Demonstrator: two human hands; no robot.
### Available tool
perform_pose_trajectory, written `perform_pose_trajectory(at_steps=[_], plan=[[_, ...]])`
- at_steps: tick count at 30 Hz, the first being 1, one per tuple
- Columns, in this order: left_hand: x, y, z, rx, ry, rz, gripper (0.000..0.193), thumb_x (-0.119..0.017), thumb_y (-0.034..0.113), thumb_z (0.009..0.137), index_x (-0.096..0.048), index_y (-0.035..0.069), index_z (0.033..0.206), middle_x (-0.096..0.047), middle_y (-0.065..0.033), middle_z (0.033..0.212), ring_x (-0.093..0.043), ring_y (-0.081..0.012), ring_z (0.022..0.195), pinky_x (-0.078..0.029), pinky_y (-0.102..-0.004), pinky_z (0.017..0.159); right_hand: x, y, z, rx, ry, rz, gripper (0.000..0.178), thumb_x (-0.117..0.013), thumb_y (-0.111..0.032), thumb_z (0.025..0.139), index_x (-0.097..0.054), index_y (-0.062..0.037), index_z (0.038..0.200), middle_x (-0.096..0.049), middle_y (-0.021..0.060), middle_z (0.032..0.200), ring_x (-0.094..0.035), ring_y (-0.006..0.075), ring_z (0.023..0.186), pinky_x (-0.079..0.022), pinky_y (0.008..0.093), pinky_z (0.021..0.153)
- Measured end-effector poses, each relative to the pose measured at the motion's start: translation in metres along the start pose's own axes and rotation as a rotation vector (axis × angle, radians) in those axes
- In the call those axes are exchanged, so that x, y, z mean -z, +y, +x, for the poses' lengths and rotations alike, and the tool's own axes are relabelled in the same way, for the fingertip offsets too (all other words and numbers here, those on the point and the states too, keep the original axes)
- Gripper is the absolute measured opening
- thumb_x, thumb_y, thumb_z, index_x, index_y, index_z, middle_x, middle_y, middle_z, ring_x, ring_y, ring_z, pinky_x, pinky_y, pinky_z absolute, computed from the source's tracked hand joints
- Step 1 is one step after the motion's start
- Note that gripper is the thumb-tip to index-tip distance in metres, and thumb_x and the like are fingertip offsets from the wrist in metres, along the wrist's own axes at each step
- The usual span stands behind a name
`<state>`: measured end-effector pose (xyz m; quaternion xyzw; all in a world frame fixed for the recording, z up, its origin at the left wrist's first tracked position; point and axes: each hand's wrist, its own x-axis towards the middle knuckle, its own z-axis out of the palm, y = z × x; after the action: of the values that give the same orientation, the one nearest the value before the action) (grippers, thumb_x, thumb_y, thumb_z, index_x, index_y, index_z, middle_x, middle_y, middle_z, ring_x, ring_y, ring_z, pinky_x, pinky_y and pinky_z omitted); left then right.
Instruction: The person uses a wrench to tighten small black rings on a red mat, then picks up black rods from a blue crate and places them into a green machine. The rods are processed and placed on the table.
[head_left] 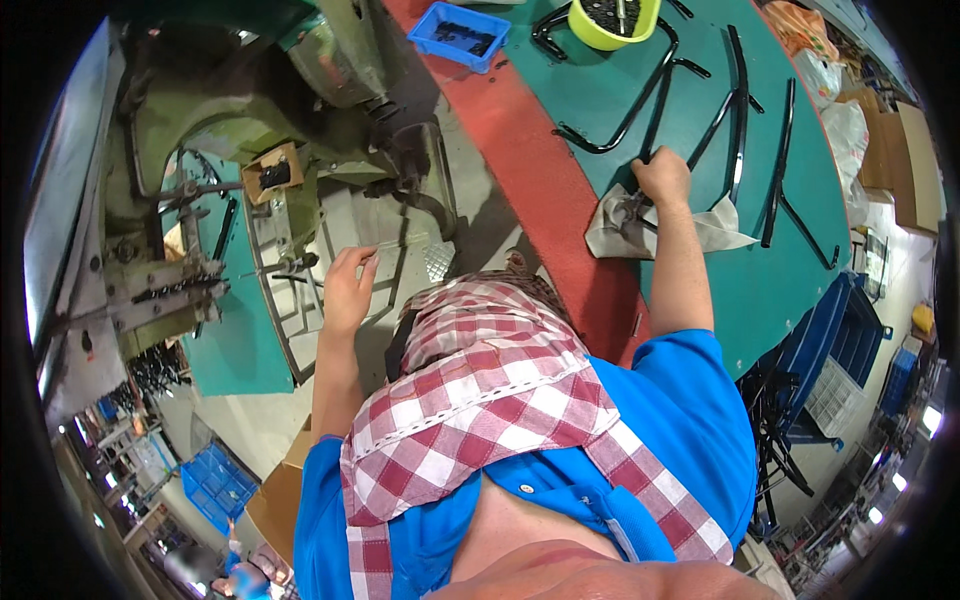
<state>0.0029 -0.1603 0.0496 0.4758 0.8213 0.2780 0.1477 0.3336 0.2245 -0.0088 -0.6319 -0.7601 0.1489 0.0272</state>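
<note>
My right hand (664, 178) is closed around a black bent metal tube (656, 110) on the green tabletop, its forearm stretched over the red strip. Just below that hand a crumpled pale cloth (612, 228) lies on the table. Other black bent tubes (738, 125) rest to the right of the hand. My left hand (350, 290) hangs in the air beside the green machine (235, 140), fingers loosely extended, with nothing visible in it. Near its fingertips are a metal rod and a small fitting (295, 264) on the machine.
A blue tray (418, 38) with dark small parts sits at the table's far left. Beyond the right hand, a yellow-green bowl (590, 38) holds small dark parts. An open cardboard box (258, 165) is at the machine. Blue crates (835, 325) stand right of the table. Another person appears lower left.
</note>
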Motion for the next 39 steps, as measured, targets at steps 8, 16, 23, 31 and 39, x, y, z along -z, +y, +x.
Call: perform_pose_trajectory(at_steps=[8,16,23,31,39], plan=[[0.021,-0.055,-0.044,0.055,0.094,-0.059,0.016,-0.064,0.014,0.089,-0.066,0.002,0.1,-0.066,-0.0162,0.094,-0.064,-0.0328,0.087,-0.05,-0.0387,0.078,-0.038,0.066,0.02,-0.112,0.159,0.741,0.038,-0.062,-0.031,0.083,-0.064,0.0052,0.095,-0.069,0.0196,0.091,-0.068,0.0311,0.085,-0.052,0.0375,0.073],[0.079,-0.167,-0.065,0.311,0.351,-0.213,0.021,-0.067,0.017,0.09,-0.066,-0.001,0.1,-0.07,-0.015,0.088,-0.067,-0.0228,0.08,-0.052,-0.037,0.073,0.07,-0.016,-0.027,0.104,0.599,1.364,0.02,-0.053,-0.016,0.096,-0.048,-0.0018,0.083,-0.055,0.0057,0.073,-0.048,0.0136,0.057,-0.04,0.0282,0.052],[0.124,-0.181,-0.013,-0.032,0.341,-0.16,0.017,-0.07,0.015,0.083,-0.066,0.002,0.093,-0.063,-0.0142,0.087,-0.063,-0.0349,0.081,-0.049,-0.0413,0.07,0.088,-0.142,-0.1,0.244,0.485,1.657,0.026,-0.049,-0.023,0.099,-0.052,-0.0022,0.083,-0.059,0.0093,0.08,-0.058,0.0216,0.075,-0.052,0.0361,0.079],[0.147,-0.2,0.002,-0.295,0.164,-0.154,0.018,-0.071,0.02,0.08,-0.069,0.002,0.083,-0.063,-0.0204,0.075,-0.062,-0.0379,0.079,-0.05,-0.0448,0.072,-0.047,-0.274,-0.245,0.25,0.017,1.214,0.01,-0.048,-0.013,0.099,-0.054,-0.0049,0.1,-0.06,0.0046,0.085,-0.054,0.0126,0.074,-0.043,0.028,0.068],[0.146,-0.261,0.147,-0.176,0.01,0.114,0.024,-0.056,0.0,0.078,-0.066,0.001,0.1,-0.062,-0.018,0.103,-0.062,-0.0357,0.1,-0.051,-0.0446,0.084,-0.105,-0.31,-0.322,0.292,-0.318,0.715,0.01,-0.052,-0.011,0.098,-0.054,-0.003,0.094,-0.052,-0.0016,0.07,-0.046,0.0083,0.062,-0.04,0.0259,0.058]])
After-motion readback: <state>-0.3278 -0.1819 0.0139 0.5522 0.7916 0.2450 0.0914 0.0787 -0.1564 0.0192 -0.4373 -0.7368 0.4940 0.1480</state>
